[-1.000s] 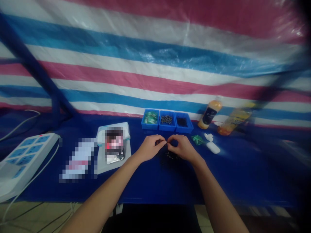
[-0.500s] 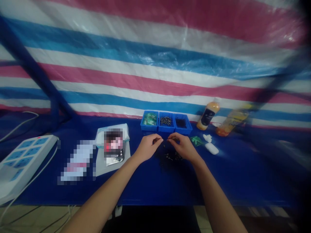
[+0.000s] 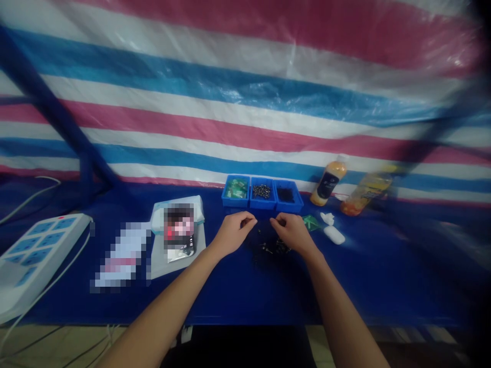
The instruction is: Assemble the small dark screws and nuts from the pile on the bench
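Observation:
My left hand [image 3: 235, 231] is closed in a pinch above the blue table; whatever sits between thumb and forefinger is too small to name. Across a narrow gap, my right hand [image 3: 292, 231] has its fingers curled together, and their contents are hidden. Small dark and metallic parts [image 3: 270, 248] lie loose on the table below and partly under the right hand. Behind the hands stand three blue bins side by side: one with green packets [image 3: 237, 188], one with small shiny metal pieces [image 3: 262, 191], one with fine black pieces [image 3: 285, 194].
A white earbud-like case [image 3: 334, 235] and a green packet [image 3: 311, 223] lie right of my hands. Two drink bottles, one dark-labelled [image 3: 328, 181], stand behind. To the left are a pack of wipes [image 3: 197, 208] and a white power strip [image 3: 42, 255] with cables.
My right hand has drawn slightly right, away from the left, widening the gap between them. The left hand has stayed almost still.

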A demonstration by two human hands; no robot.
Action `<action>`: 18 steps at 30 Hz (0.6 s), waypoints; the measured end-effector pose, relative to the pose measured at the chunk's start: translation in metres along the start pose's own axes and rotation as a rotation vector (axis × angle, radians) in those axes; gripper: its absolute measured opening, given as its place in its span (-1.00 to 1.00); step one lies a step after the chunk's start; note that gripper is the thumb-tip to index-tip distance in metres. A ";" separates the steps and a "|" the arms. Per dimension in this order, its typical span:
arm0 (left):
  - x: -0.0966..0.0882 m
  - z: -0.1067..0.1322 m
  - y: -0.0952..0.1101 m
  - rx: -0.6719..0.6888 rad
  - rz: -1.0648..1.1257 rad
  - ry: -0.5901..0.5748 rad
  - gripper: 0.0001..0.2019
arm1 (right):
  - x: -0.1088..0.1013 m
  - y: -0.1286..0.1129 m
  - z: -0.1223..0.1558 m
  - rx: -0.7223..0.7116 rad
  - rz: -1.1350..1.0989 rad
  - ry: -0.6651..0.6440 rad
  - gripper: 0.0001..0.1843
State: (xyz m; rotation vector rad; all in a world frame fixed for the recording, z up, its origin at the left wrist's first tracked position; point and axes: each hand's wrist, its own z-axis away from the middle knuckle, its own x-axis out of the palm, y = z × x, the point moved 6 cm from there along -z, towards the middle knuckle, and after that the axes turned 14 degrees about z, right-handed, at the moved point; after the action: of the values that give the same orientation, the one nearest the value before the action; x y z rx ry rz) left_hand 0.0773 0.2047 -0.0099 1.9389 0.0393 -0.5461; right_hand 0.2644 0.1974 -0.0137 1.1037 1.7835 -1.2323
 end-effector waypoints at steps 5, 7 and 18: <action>0.000 0.000 0.000 -0.016 0.002 -0.012 -0.78 | -0.005 0.015 -0.001 0.165 0.041 0.080 -0.56; 0.000 0.000 -0.001 -0.015 0.002 -0.010 -0.78 | -0.010 0.023 -0.001 0.262 -0.004 0.159 -0.56; 0.000 0.000 0.001 0.000 -0.014 -0.008 -0.78 | -0.016 0.014 0.001 0.226 -0.146 0.267 -0.59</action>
State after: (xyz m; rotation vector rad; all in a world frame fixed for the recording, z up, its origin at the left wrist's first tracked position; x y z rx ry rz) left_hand 0.0775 0.2043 -0.0088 1.9376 0.0481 -0.5629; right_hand 0.2833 0.1947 -0.0048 1.3371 1.9883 -1.4592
